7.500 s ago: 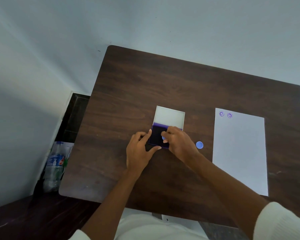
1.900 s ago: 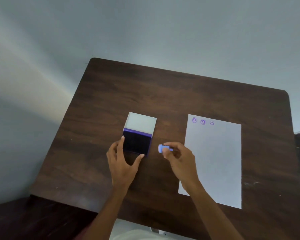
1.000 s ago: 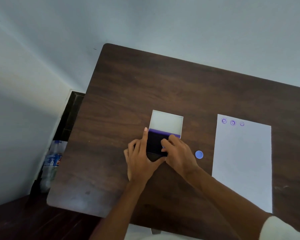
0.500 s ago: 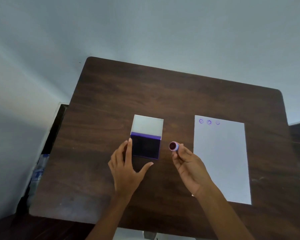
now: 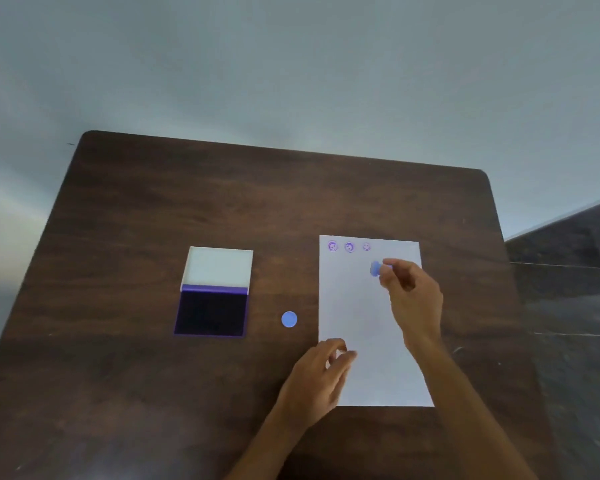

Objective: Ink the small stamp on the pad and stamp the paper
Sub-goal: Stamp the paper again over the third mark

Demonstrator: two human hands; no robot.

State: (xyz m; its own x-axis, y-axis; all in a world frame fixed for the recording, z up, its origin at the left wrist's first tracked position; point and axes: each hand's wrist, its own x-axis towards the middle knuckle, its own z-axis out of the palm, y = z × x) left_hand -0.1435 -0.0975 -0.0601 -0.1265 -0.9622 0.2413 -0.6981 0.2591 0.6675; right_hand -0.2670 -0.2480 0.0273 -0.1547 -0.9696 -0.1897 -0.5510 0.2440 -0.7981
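A white sheet of paper (image 5: 368, 317) lies on the right half of the dark wooden table (image 5: 153, 209), with three purple stamp marks (image 5: 349, 247) in a row along its top edge. My right hand (image 5: 411, 296) pinches the small blue stamp (image 5: 375, 268) just below and right of the third mark, over the paper; contact with the sheet is unclear. My left hand (image 5: 321, 375) rests its fingertips on the paper's lower left edge. The ink pad (image 5: 211, 313) lies open to the left, its white lid (image 5: 219, 268) folded back.
A small round blue cap (image 5: 289, 319) lies on the table between the ink pad and the paper. A grey wall runs behind the table. Dark floor shows past the table's right edge.
My right hand carried the stamp from beside the ink pad over to the top of the paper. My left hand left the pad and now rests on the paper's lower left edge.
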